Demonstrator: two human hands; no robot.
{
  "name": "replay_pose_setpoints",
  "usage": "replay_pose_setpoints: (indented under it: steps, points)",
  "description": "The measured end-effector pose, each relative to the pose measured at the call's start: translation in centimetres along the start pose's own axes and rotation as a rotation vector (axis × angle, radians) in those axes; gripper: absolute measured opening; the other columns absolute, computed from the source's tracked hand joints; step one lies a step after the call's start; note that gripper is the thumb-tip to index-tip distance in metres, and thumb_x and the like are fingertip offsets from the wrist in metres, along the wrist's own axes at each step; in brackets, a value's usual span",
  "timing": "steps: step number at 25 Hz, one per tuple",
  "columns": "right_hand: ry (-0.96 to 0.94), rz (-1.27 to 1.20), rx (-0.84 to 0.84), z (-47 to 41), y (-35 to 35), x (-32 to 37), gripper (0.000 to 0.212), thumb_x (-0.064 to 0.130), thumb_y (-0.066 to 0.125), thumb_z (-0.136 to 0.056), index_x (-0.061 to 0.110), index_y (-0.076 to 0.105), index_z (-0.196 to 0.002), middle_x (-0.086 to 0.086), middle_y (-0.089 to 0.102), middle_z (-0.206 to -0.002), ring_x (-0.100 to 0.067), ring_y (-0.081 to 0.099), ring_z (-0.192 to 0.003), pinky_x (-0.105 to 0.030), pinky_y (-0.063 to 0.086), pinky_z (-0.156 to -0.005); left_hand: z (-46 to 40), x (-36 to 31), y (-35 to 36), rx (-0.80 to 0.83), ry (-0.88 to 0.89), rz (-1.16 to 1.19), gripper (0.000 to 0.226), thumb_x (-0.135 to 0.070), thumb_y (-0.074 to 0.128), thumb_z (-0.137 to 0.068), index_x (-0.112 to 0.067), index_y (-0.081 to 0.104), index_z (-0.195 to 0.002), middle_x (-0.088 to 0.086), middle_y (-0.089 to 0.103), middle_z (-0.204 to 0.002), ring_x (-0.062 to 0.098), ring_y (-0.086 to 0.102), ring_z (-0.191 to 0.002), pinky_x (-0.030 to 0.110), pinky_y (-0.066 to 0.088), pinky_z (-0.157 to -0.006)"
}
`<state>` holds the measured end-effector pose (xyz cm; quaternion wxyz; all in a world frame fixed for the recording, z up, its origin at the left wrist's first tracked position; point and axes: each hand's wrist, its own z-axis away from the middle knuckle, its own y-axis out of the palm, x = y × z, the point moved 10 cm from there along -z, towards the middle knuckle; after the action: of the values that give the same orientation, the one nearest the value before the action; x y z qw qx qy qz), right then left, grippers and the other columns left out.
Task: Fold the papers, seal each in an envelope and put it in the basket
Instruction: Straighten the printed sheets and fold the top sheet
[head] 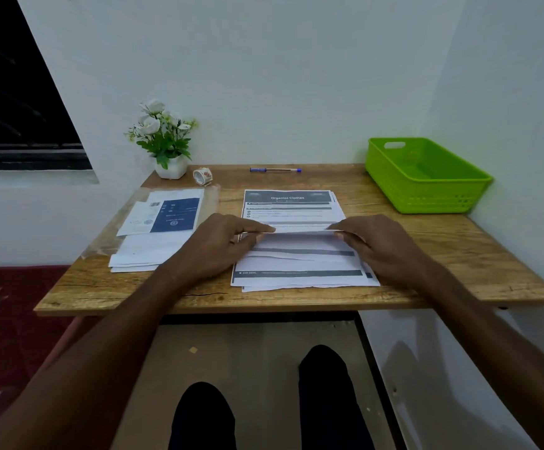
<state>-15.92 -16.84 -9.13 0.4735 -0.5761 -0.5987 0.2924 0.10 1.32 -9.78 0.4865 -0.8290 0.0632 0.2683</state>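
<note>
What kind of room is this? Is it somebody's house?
Probably a small desk corner at home. A wooden table stands against white walls, with a flower pot, a pen and printed papers.

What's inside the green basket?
Nothing shows inside the green basket: only its bare green floor and slotted walls. The near wall hides a strip of the floor, so something flat there could not be seen. No envelope is visible in it yet.

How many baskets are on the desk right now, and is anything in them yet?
1. The green basket sits at the desk's far right corner by the wall. Its visible inside shows no envelope, though the near wall hides part of the floor.
</note>
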Motion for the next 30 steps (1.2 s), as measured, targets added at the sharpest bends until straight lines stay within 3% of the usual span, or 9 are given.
replay_pose_setpoints:
  steps: [2,4,10,16,18,20,23,30]
  points:
    - [-0.006,0.012,0.027,0.7,0.3,0.3,0.031,0.028,0.053,-0.105,0.028,0.068,-0.133,0.007,0.069,-0.132,-0.018,0.064,-0.120,-0.039,0.050,-0.093,0.5,0.0,0.5,0.070,-0.024,0.004,0.029,-0.037,0.059,-0.101,-0.044,0.067,-0.129,-0.012,0.071,-0.128,0.008,0.066,-0.113,0.034,0.055,-0.098]
    - [-0.025,0.059,0.058,1.4,0.8,0.6,0.035,0.031,0.052,-0.105,0.031,0.063,-0.139,0.008,0.062,-0.142,-0.017,0.059,-0.129,-0.037,0.047,-0.100,0.9,0.0,0.9,0.131,-0.040,0.001,0.031,-0.035,0.060,-0.101,-0.041,0.066,-0.131,-0.007,0.067,-0.135,0.014,0.064,-0.120,0.042,0.053,-0.103]
    - [-0.089,0.213,0.254,2.3,4.0,1.2,0.051,0.041,0.031,-0.109,0.031,0.032,-0.159,0.004,0.026,-0.167,-0.010,0.028,-0.152,-0.035,0.027,-0.120,2.0,0.2,1.9,0.198,-0.039,-0.114,0.039,-0.033,0.062,-0.099,-0.040,0.061,-0.138,-0.010,0.052,-0.150,0.008,0.050,-0.138,0.035,0.044,-0.114]
    - [-0.054,0.148,0.302,2.1,5.1,3.2,0.055,0.039,0.027,-0.110,0.023,0.020,-0.163,-0.002,0.013,-0.171,-0.015,0.014,-0.157,-0.034,0.015,-0.125,0.6,-0.4,1.5,0.065,-0.110,-0.224,0.034,-0.045,0.064,-0.095,-0.041,0.068,-0.129,-0.009,0.064,-0.139,0.013,0.060,-0.123,0.028,0.045,-0.100]
    - [-0.034,0.156,0.345,1.6,6.1,4.3,0.060,0.041,0.024,-0.110,0.020,0.011,-0.164,-0.003,0.004,-0.172,-0.015,0.005,-0.158,-0.034,0.009,-0.127,-0.1,-1.1,3.5,0.155,-0.120,-0.310,0.044,-0.046,0.053,-0.102,-0.035,0.054,-0.145,-0.003,0.051,-0.153,0.019,0.048,-0.138,0.035,0.038,-0.110]
    - [0.009,0.150,0.409,1.1,7.4,5.0,0.063,0.040,0.023,-0.109,0.017,0.001,-0.164,-0.003,-0.005,-0.172,-0.014,-0.003,-0.158,-0.034,0.003,-0.128,-0.2,-1.8,6.3,0.330,-0.099,-0.277,0.052,-0.042,0.039,-0.108,-0.029,0.032,-0.158,0.001,0.026,-0.167,0.020,0.021,-0.155,0.042,0.020,-0.125]
    - [0.088,0.107,0.483,0.6,8.8,5.4,0.068,0.040,0.022,-0.107,0.013,-0.008,-0.162,-0.004,-0.014,-0.171,-0.013,-0.012,-0.157,-0.031,-0.004,-0.126,0.6,-2.3,8.1,0.470,-0.056,-0.264,0.057,-0.040,0.023,-0.111,-0.026,0.006,-0.163,-0.004,-0.002,-0.171,0.013,-0.007,-0.157,0.042,-0.004,-0.128]
    - [0.156,0.123,0.466,1.1,9.2,4.7,0.073,0.056,0.012,-0.106,0.015,-0.011,-0.162,-0.002,-0.017,-0.170,-0.012,-0.016,-0.156,-0.032,-0.009,-0.126,1.2,-1.8,8.3,0.498,-0.083,-0.402,0.061,-0.048,0.014,-0.109,-0.028,-0.010,-0.161,-0.007,-0.017,-0.169,0.007,-0.017,-0.154,0.039,-0.008,-0.127]
